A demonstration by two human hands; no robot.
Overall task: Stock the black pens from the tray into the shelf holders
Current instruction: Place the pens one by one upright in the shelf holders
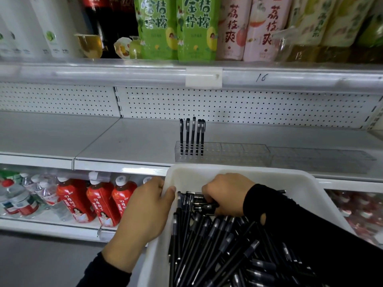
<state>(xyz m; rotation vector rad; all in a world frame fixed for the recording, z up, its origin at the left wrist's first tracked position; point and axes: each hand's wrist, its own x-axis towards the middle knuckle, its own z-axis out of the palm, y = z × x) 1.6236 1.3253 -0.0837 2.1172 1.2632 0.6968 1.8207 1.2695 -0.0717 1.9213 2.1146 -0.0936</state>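
Note:
A white tray (300, 183) full of black pens (209, 243) fills the lower right of the head view. My left hand (145, 210) grips the tray's left rim, thumb over the edge. My right hand (226, 193) reaches into the tray's far end, fingers curled round a few black pens. On the middle shelf stands a clear plastic pen holder (221, 154) with several black pens (192, 135) upright in its left end. A second clear holder (319, 160) lies to its right.
The grey middle shelf (124, 141) has a white pegboard back (228, 104). Drink cartons and bottles (194, 27) stand on the shelf above. Red bottles (101, 201) and water bottles fill the shelf below at left.

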